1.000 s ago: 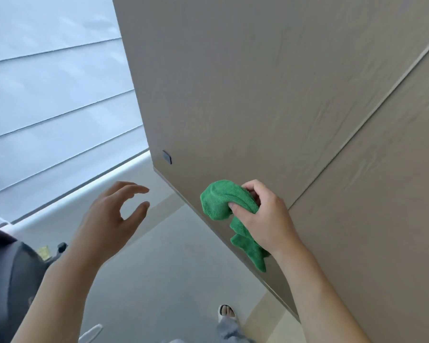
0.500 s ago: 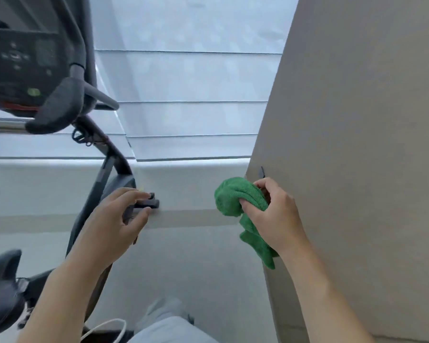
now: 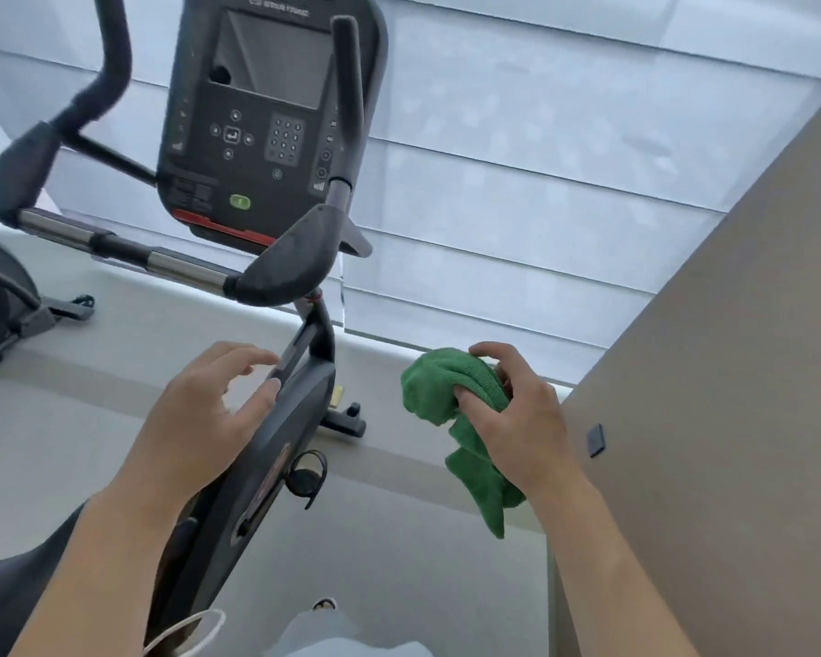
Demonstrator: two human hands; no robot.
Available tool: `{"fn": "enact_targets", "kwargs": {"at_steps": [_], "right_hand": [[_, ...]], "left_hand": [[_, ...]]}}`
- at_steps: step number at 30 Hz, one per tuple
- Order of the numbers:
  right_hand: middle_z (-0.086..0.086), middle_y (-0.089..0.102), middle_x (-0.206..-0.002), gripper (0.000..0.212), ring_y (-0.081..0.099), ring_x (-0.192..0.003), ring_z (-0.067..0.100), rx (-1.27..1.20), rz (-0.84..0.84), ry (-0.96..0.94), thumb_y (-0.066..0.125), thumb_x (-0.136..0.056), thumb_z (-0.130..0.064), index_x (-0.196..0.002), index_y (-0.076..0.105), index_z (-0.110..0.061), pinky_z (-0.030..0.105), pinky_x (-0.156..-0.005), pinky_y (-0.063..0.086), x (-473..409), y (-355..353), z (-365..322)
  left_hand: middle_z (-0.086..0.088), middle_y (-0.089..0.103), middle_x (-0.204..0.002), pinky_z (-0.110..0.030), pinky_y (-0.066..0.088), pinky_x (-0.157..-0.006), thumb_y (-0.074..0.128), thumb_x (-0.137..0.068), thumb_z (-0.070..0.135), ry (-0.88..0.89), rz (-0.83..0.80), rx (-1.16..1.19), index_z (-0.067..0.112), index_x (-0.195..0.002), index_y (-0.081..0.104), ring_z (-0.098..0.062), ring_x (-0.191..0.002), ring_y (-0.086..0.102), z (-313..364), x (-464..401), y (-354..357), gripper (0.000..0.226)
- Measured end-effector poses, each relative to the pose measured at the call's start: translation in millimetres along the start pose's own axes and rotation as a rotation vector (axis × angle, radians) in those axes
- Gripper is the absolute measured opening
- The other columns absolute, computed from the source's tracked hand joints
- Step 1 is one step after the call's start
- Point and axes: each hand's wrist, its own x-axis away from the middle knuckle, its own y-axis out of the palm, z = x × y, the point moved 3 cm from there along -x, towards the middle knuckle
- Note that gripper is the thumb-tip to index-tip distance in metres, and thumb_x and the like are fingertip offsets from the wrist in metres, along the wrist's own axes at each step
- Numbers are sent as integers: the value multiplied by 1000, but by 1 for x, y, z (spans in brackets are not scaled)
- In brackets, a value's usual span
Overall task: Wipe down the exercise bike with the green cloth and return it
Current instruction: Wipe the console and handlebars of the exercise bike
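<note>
The dark exercise bike (image 3: 276, 448) fills the left and middle of the head view, its console (image 3: 261, 120) up top and padded handlebars (image 3: 290, 267) below it. My right hand (image 3: 517, 419) grips the bunched green cloth (image 3: 451, 386) in the air, to the right of the bike's frame and apart from it; a tail of cloth hangs below my palm. My left hand (image 3: 209, 414) hovers with relaxed, slightly curled fingers in front of the bike's sloping frame, holding nothing.
A beige wall panel (image 3: 731, 372) with a small dark fitting (image 3: 596, 440) rises on the right. White window blinds (image 3: 541, 182) run behind the bike. Part of another machine (image 3: 1, 305) shows at the far left. My foot (image 3: 323, 605) stands on the grey floor.
My view has swung left, bringing the bike's console and handlebars to the middle. Both hands keep their pose; the right still grips the cloth, the left stays free.
</note>
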Motion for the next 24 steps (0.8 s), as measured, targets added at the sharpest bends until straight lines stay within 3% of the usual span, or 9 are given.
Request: {"fn": "enact_targets", "kwargs": {"at_steps": [3, 5, 14, 18, 24], "right_hand": [[-25, 71, -104, 42, 66, -99, 1, -10, 28, -57, 73, -89, -28, -126, 66, -46, 28, -88, 55, -37, 24, -24], [-22, 72, -108, 40, 66, -104, 2, -35, 51, -109, 71, -88, -29, -126, 69, -44, 29, -91, 55, -56, 38, -40], [-15, 74, -102, 32, 70, -97, 12, -120, 118, -294, 72, -86, -23, -114, 74, -38, 26, -82, 58, -134, 59, -99], [-14, 74, -104, 31, 70, -98, 14, -123, 92, -399, 72, -86, -21, -113, 74, -35, 31, -83, 58, -176, 69, -122], [-15, 60, -99, 33, 62, -89, 9, -3, 39, -527, 73, -86, -29, -119, 72, -33, 29, -79, 54, -246, 99, -128]], "left_hand": [[10, 68, -118, -40, 57, -90, 71, -96, 21, 22, 44, -6, 22, -123, 71, -14, -105, 64, -21, -37, -18, 27], [9, 68, -116, -40, 57, -89, 71, -96, 19, 34, 63, 6, 20, -123, 71, -16, -104, 64, -33, -55, -22, 27], [13, 67, -117, -32, 55, -91, 68, -97, 22, -7, 107, 35, 23, -123, 71, -10, -107, 64, -70, -87, -23, 26], [15, 66, -118, -24, 50, -92, 68, -98, 22, -67, 132, 15, 25, -123, 71, -9, -110, 63, -73, -94, -19, 26], [23, 64, -120, -24, 49, -95, 68, -96, 24, -186, 220, -34, 32, -120, 69, -2, -112, 60, -75, -102, -16, 26]]}}
